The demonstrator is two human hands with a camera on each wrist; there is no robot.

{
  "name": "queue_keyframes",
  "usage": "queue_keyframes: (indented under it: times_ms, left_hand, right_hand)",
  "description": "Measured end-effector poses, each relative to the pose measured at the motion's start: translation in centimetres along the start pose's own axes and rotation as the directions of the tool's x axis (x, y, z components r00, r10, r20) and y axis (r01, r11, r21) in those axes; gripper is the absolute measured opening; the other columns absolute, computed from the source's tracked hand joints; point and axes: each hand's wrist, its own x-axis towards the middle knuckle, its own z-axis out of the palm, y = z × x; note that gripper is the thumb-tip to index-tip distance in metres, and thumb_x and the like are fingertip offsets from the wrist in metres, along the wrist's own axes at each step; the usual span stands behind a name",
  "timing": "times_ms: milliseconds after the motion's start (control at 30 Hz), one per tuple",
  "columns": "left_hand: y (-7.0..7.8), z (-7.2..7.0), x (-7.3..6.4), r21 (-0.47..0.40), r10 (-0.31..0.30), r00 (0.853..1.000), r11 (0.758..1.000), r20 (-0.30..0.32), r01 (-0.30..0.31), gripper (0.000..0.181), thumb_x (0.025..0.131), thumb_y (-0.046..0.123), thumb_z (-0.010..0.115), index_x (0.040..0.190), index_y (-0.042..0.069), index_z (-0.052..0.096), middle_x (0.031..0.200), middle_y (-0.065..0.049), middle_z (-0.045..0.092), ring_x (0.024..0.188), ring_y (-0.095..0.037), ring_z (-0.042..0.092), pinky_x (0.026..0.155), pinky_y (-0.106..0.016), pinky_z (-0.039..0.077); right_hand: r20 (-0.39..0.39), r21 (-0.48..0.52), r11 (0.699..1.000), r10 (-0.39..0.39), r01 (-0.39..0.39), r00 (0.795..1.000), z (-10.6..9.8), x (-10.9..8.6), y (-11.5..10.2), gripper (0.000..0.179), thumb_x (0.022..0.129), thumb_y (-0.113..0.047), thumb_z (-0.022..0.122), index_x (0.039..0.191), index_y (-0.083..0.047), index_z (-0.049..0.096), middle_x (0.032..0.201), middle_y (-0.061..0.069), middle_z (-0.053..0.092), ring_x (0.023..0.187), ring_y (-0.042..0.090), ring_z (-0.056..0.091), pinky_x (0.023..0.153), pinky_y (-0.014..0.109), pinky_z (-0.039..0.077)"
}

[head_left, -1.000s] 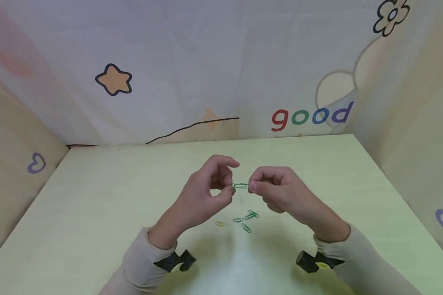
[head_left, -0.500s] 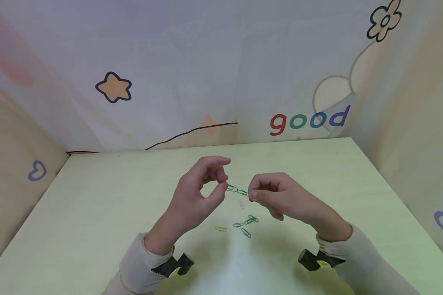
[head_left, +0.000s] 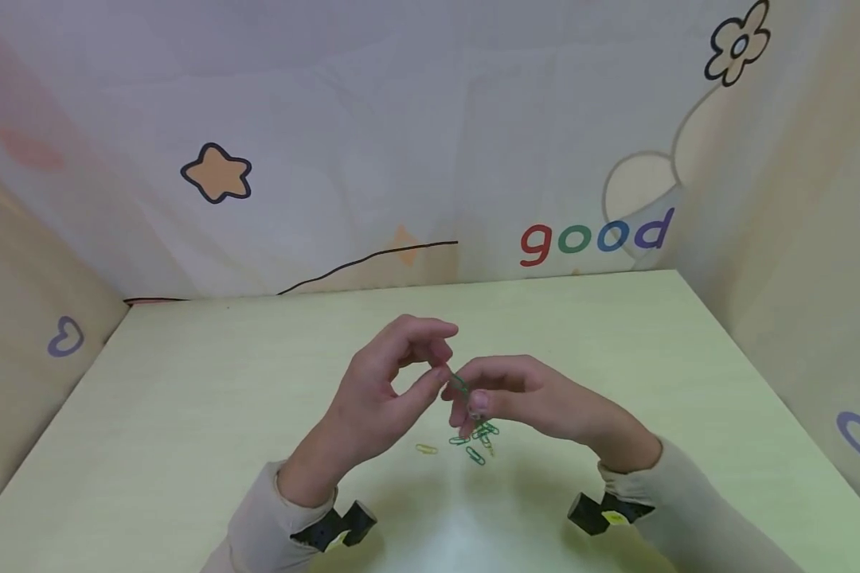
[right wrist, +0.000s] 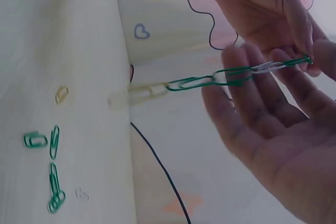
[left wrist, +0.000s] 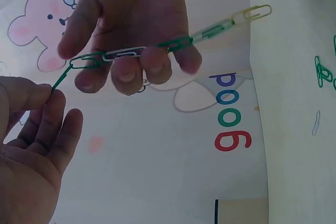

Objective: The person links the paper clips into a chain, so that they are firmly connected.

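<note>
Person at pale green table [head_left: 186, 414], both hands raised over it. Left hand [head_left: 383, 390] pinches a green end clip of a linked paperclip chain [right wrist: 191, 83] between thumb and fingertips. Right hand [head_left: 545, 398] loose, fingers spread and slightly bent, chain running across them; whether they touch it I can't tell. Chain is up in the air: green links, one white, yellow at the far end, blurred. Below, lying on the table: loose green clips [head_left: 475, 455], a yellow clip [head_left: 426, 449], a pale clip [right wrist: 82, 194].
</note>
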Motion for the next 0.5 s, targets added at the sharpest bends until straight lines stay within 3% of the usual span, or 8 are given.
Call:
queue_keyframes:
  times_ms: [100,200,267,333,400,500]
  left_hand:
    - [-0.02,0.0,0.03,0.031,-0.004,1.0,1.0,0.004,0.004,0.04,0.087,-0.017,0.063,0.123,-0.001,0.057,0.1,-0.008,0.06,0.088,-0.022,0.064,0.083,-0.036,0.057]
    - [-0.01,-0.02,0.07,0.05,-0.012,1.0,0.999,0.009,0.011,0.04,0.087,-0.016,0.065,0.123,0.0,0.058,0.102,-0.008,0.061,0.091,-0.021,0.064,0.086,-0.036,0.056]
    - [-0.07,-0.01,0.1,0.061,-0.007,1.0,0.998,0.009,0.007,0.039,0.087,-0.016,0.065,0.122,0.001,0.059,0.102,-0.007,0.061,0.093,-0.021,0.064,0.088,-0.036,0.056]
    - [-0.22,0.04,0.11,0.076,0.016,1.0,0.997,0.004,-0.016,0.037,0.087,-0.015,0.065,0.12,0.001,0.061,0.102,-0.007,0.061,0.092,-0.022,0.064,0.087,-0.035,0.056]
    - [-0.42,0.14,0.1,0.094,0.047,0.999,0.994,-0.001,-0.047,0.036,0.087,-0.015,0.065,0.119,0.001,0.062,0.101,-0.006,0.062,0.091,-0.022,0.063,0.085,-0.034,0.056]
    - [-0.72,0.32,0.03,0.133,0.101,0.995,0.986,-0.013,-0.099,0.034,0.087,-0.016,0.064,0.116,0.002,0.064,0.1,-0.007,0.063,0.09,-0.022,0.062,0.082,-0.032,0.055]
  right_hand:
    - [-0.036,0.034,0.999,-0.014,0.015,0.999,0.26,0.21,-0.02,0.021,0.107,-0.013,0.048,0.107,0.001,0.064,0.104,0.02,0.067,0.103,0.038,0.064,0.1,0.047,0.049]
    - [-0.08,0.086,0.996,-0.006,0.013,0.997,0.35,0.25,-0.11,0.021,0.107,-0.012,0.047,0.101,0.002,0.062,0.096,0.017,0.068,0.098,0.036,0.066,0.099,0.047,0.049]
    - [-0.096,0.143,0.99,0.013,0.001,0.995,0.3,0.19,-0.15,0.018,0.106,-0.011,0.048,0.098,0.001,0.059,0.085,0.013,0.064,0.081,0.03,0.066,0.088,0.043,0.055]
    - [-0.108,0.197,0.98,0.039,-0.017,0.993,0.18,0.07,-0.22,0.016,0.106,-0.01,0.049,0.098,-0.001,0.059,0.072,0.009,0.054,0.062,0.023,0.056,0.068,0.034,0.054]
    - [-0.113,0.247,0.968,0.059,-0.029,0.992,0.06,-0.07,-0.2,0.014,0.105,-0.009,0.05,0.098,-0.003,0.06,0.064,0.006,0.043,0.05,0.019,0.039,0.049,0.027,0.041]
    - [-0.118,0.287,0.957,0.071,-0.034,0.99,-0.08,-0.15,-0.16,0.017,0.105,-0.008,0.048,0.098,-0.008,0.064,0.059,0.004,0.031,0.046,0.02,0.022,0.041,0.027,0.02]
